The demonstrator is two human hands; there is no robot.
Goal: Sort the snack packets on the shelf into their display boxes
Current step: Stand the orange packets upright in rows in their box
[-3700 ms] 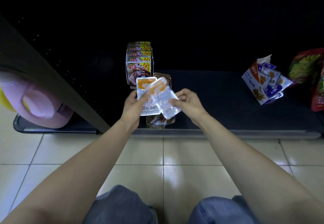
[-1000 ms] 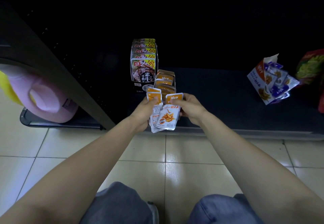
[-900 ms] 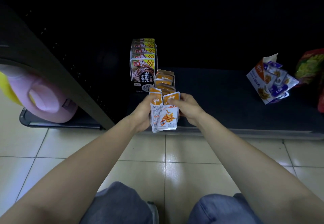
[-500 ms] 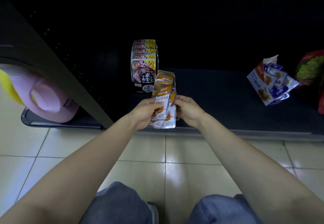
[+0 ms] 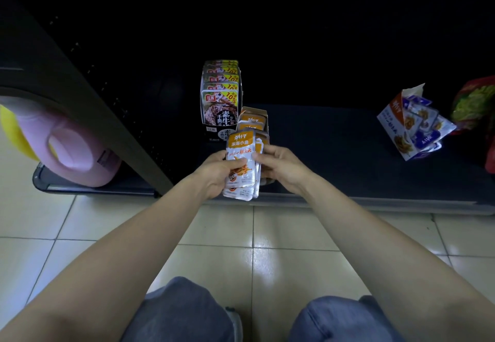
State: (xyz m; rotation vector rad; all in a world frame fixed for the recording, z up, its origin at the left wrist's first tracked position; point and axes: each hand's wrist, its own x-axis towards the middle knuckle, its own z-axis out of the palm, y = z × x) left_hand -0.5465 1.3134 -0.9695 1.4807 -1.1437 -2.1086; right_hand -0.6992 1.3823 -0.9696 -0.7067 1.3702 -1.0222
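Observation:
A squared-up stack of orange-and-silver snack packets (image 5: 241, 151) stands upright between both hands at the front edge of the dark bottom shelf (image 5: 334, 154). My left hand (image 5: 217, 172) grips the stack's left side with the thumb across the front packet. My right hand (image 5: 278, 164) pinches its right edge. Right behind the stack stands the orange display box (image 5: 254, 119) with matching packets in it. A black box of dark meat-snack packets (image 5: 221, 100) stands behind that to the left.
A white-and-orange display box (image 5: 412, 124) with purple packets lies tipped at the shelf's right. Red and green bags (image 5: 476, 105) sit at the far right edge. A pink detergent jug (image 5: 72, 151) stands left of the dark upright post (image 5: 88, 105). Tiled floor (image 5: 241, 234) and my knees lie below.
The fanned orange packets have been gathered into one aligned upright stack between both hands, and the stack has moved slightly up toward the orange box.

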